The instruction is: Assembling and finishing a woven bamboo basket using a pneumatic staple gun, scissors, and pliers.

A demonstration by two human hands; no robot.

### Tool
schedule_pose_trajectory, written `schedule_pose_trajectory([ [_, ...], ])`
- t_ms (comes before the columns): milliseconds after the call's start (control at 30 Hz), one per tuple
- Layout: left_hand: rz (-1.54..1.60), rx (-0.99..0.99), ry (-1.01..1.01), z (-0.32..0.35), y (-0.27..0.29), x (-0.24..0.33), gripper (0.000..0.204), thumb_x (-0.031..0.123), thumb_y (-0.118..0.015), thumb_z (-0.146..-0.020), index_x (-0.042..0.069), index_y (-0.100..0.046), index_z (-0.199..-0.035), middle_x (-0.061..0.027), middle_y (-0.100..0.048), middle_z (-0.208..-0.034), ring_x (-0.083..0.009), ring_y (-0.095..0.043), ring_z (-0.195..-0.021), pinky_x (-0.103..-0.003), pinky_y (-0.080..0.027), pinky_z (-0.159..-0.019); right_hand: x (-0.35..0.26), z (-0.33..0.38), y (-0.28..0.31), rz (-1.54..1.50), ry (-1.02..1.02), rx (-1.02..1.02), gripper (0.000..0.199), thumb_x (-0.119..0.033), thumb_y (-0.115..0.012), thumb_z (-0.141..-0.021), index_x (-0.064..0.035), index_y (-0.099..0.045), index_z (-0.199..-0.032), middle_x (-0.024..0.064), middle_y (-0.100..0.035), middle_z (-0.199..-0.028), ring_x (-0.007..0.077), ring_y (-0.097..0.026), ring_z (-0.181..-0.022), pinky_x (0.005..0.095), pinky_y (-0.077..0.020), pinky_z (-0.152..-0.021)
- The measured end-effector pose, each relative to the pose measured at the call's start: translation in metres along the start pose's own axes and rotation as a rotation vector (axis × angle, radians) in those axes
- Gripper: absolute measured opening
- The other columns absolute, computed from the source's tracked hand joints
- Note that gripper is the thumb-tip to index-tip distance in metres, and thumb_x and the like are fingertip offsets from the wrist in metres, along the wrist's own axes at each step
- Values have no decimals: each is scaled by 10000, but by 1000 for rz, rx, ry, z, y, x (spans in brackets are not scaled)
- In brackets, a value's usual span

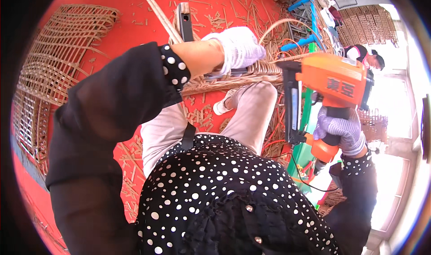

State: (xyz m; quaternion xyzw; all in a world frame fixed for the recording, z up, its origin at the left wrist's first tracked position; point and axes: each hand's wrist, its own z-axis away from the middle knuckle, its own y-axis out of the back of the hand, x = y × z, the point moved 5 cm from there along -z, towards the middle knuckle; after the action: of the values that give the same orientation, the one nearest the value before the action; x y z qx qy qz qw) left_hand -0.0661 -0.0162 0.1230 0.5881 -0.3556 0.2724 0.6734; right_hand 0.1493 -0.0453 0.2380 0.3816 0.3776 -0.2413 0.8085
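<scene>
In my right hand (343, 127), which wears a pale knitted glove, is an orange and black nail gun (332, 73). My fingers wrap round its black handle, and the nose points left toward the woven work. My left hand (241, 50), in a white knitted glove, is closed over the edge of a woven wicker piece (265, 69). What lies under its fingers is hidden. The wicker piece rests across in front of my knees, with a dark flat bar (185, 23) and light wooden strips (159, 12) sticking out beyond my left forearm.
Woven wicker panels (67, 44) lie at the left on the red floor, among scattered cane offcuts (200, 115). At the right stand a green frame (307, 120) and blue tubes (298, 44). A dark cable (305, 181) hangs below the gun. Another person (366, 57) is farther off, right.
</scene>
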Motion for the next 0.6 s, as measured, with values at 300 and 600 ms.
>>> schedule_pose_trajectory([
  [300,-75,-27,-320,8,15,17,315,217,-573,-790,-30,-578,-985,-163,-622,-869,-283,-607,-774,-342,-483,-685,174,0,157,-432,-63,519,182,-98,-618,-706,-5,-533,-838,61,-541,-615,172,-526,-497,314,-457,-469],
  [600,-484,119,-336,38,-14,56,426,81,-570,-719,32,-545,-1141,-175,-602,-1010,-330,-584,-916,-388,-463,-797,384,-64,291,365,-485,865,348,-176,-677,-698,7,-564,-971,137,-641,-801,262,-617,-692,371,-481,-620],
])
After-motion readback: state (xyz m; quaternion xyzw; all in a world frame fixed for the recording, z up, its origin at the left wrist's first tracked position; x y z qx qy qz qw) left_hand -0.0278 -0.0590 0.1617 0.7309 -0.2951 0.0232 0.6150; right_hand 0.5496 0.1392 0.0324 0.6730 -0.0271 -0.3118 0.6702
